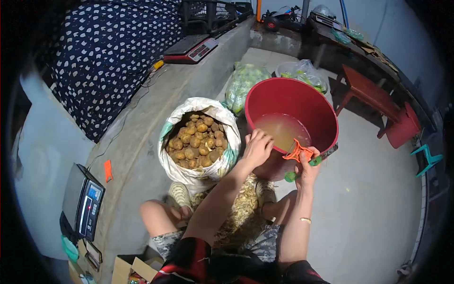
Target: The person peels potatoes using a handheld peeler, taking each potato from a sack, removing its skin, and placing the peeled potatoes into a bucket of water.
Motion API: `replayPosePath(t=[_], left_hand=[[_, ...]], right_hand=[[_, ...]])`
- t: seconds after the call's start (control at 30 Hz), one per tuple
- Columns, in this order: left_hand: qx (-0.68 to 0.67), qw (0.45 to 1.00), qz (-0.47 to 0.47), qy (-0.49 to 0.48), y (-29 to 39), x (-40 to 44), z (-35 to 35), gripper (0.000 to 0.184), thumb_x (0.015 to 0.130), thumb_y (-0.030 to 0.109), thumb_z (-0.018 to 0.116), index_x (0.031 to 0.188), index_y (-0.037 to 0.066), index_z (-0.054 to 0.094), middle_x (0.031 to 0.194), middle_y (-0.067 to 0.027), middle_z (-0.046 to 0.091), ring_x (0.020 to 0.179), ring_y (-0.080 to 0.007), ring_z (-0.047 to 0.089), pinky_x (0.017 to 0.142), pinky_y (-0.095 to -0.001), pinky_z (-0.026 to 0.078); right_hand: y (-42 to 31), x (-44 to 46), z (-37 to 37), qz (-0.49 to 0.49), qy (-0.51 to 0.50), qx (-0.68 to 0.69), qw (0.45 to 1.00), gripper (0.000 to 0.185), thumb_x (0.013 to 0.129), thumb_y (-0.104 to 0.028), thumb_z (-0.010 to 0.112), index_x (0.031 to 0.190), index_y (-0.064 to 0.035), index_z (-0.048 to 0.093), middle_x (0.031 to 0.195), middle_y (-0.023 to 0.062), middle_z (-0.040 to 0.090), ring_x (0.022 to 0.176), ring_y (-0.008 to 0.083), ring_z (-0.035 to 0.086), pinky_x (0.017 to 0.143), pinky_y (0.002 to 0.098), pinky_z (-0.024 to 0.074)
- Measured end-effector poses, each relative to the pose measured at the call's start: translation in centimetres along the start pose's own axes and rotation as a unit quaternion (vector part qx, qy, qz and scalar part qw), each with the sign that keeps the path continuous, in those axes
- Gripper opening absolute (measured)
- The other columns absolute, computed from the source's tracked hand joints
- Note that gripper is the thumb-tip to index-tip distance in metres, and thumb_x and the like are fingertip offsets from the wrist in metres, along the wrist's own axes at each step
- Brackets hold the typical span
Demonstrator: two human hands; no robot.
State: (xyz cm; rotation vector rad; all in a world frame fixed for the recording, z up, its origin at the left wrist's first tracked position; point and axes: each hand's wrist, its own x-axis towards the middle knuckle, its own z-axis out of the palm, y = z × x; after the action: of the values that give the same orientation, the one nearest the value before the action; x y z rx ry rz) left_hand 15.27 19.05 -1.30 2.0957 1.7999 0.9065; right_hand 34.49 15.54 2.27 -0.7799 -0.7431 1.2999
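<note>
At the near rim of the red tub [288, 97], left hand [257, 147] palm down, forearm slanting far and right; fingers loosely bent over the edge, whether gripping anything cannot be told. To its right, right hand [307, 167] raised, forearm nearly straight ahead, fingers closed around an orange peeler [296, 150] at the rim. Potatoes [195, 141] fill the open sack [228, 116], left of the tub.

Ledge [151, 102], left side: supports a red scale [195, 51] and, closer, a black scale [89, 208] with lit display. A cable [115, 131] runs along the ledge. Crate [208, 13]: beyond the red scale. Patterned cloth [111, 57]: upper left. Bag [246, 81] of greens: beside the ledge. Stool [369, 91]: upper right. Box [124, 270]: lower left, flaps raised.
</note>
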Motion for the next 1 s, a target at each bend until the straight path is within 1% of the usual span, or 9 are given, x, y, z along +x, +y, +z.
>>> replayPosePath(t=[0.07, 0.17, 0.23, 0.4, 0.57, 0.73, 0.87, 0.93, 1.0], left_hand=[[0.009, 0.98, 0.068, 0.189, -1.6, -2.0, -0.2, 0.031, 0.087, 0.025, 0.06, 0.113, 0.009, 0.063, 0.122, -0.0174, 0.052, 0.116, -0.0344, 0.048, 0.102, -0.0479, 0.032], [-0.069, 0.969, -0.036, 0.234, -7.6, -3.2, 0.3, 0.029, 0.084, 0.014, 0.063, 0.111, 0.004, 0.062, 0.117, -0.0198, 0.053, 0.114, -0.0343, 0.05, 0.1, -0.0441, 0.037], [-0.169, 0.937, -0.19, 0.241, -12.7, -3.2, 0.4, 0.026, 0.078, 0.006, 0.061, 0.103, 0.0, 0.062, 0.099, -0.0191, 0.06, 0.09, -0.0351, 0.06, 0.083, -0.0433, 0.047], [-0.057, 0.937, -0.29, 0.188, -20.9, -1.4, -0.6, 0.025, 0.075, 0.002, 0.056, 0.098, 0.0, 0.063, 0.087, -0.0201, 0.061, 0.085, -0.0383, 0.06, 0.079, -0.0443, 0.048], [0.034, 0.971, -0.211, 0.108, -23.0, 3.0, 0.5, 0.052, 0.077, 0.008, 0.062, 0.128, 0.008, 0.051, 0.124, -0.021, 0.05, 0.115, -0.0395, 0.05, 0.097, -0.0464, 0.043], [0.068, 0.956, -0.278, 0.07, -21.3, 4.7, 0.4, 0.048, 0.075, 0.012, 0.067, 0.121, 0.004, 0.056, 0.121, -0.0239, 0.053, 0.115, -0.0414, 0.049, 0.098, -0.0452, 0.042], [-0.044, 0.952, -0.272, 0.134, -22.9, 4.1, -0.7, 0.05, 0.071, 0.011, 0.071, 0.119, 0.004, 0.058, 0.121, -0.0216, 0.054, 0.116, -0.0389, 0.05, 0.098, -0.0429, 0.042], [-0.045, 0.974, -0.173, 0.14, -23.6, 2.6, -2.0, 0.053, 0.067, 0.009, 0.073, 0.118, 0.001, 0.058, 0.118, -0.0219, 0.055, 0.11, -0.0401, 0.054, 0.096, -0.0427, 0.043], [-0.021, 0.966, -0.182, 0.184, -23.3, 1.1, -3.0, 0.046, 0.072, 0.004, 0.07, 0.116, -0.001, 0.058, 0.119, -0.0199, 0.056, 0.106, -0.0372, 0.058, 0.093, -0.0427, 0.047]], right_hand=[[-0.3, -0.1, 0.3, 0.001, 0.006, -0.022, 1.0, 0.041, 0.078, -0.016, 0.081, 0.106, -0.0099, 0.052, 0.082, 0.0008, 0.058, 0.051, 0.007, 0.047, 0.039, 0.0205, 0.0329], [0.5, 0.2, -0.3, -0.006, -0.02, -0.115, 0.993, 0.044, 0.075, -0.018, 0.085, 0.105, -0.0074, 0.055, 0.085, -0.001, 0.058, 0.064, 0.0069, 0.051, 0.054, 0.0212, 0.0407], [0.2, -0.1, 0.2, 0.007, -0.024, -0.13, 0.991, 0.044, 0.074, -0.018, 0.085, 0.105, -0.0074, 0.055, 0.086, -0.0012, 0.058, 0.067, 0.0069, 0.052, 0.057, 0.0211, 0.0414], [0.1, 0.1, 1.6, 0.034, -0.036, -0.158, 0.986, 0.041, 0.074, -0.015, 0.084, 0.104, -0.0063, 0.056, 0.083, -0.0016, 0.059, 0.067, 0.0066, 0.052, 0.057, 0.0212, 0.0409], [0.6, 0.2, 2.8, 0.06, -0.05, -0.193, 0.978, 0.04, 0.075, -0.014, 0.084, 0.103, -0.0052, 0.057, 0.078, -0.0019, 0.06, 0.063, 0.0057, 0.052, 0.054, 0.0206, 0.0403], [2.3, 0.7, 4.1, 0.022, -0.078, -0.218, 0.973, 0.039, 0.076, -0.014, 0.084, 0.102, -0.0044, 0.056, 0.078, -0.002, 0.061, 0.06, 0.0047, 0.05, 0.051, 0.0203, 0.0382], [2.7, 0.9, 4.5, 0.052, -0.093, -0.237, 0.966, 0.037, 0.077, -0.013, 0.082, 0.102, -0.0045, 0.056, 0.078, -0.0014, 0.062, 0.06, 0.0046, 0.05, 0.05, 0.0202, 0.0378], [2.8, 0.7, 5.1, 0.063, -0.098, -0.234, 0.965, 0.036, 0.078, -0.012, 0.082, 0.102, -0.0045, 0.056, 0.079, -0.0006, 0.062, 0.061, 0.0051, 0.052, 0.051, 0.0203, 0.0395], [2.5, 0.3, 5.5, 0.07, -0.104, -0.236, 0.964, 0.035, 0.078, -0.011, 0.081, 0.102, -0.0044, 0.056, 0.08, 0.0002, 0.062, 0.062, 0.0056, 0.053, 0.051, 0.0204, 0.0412]])
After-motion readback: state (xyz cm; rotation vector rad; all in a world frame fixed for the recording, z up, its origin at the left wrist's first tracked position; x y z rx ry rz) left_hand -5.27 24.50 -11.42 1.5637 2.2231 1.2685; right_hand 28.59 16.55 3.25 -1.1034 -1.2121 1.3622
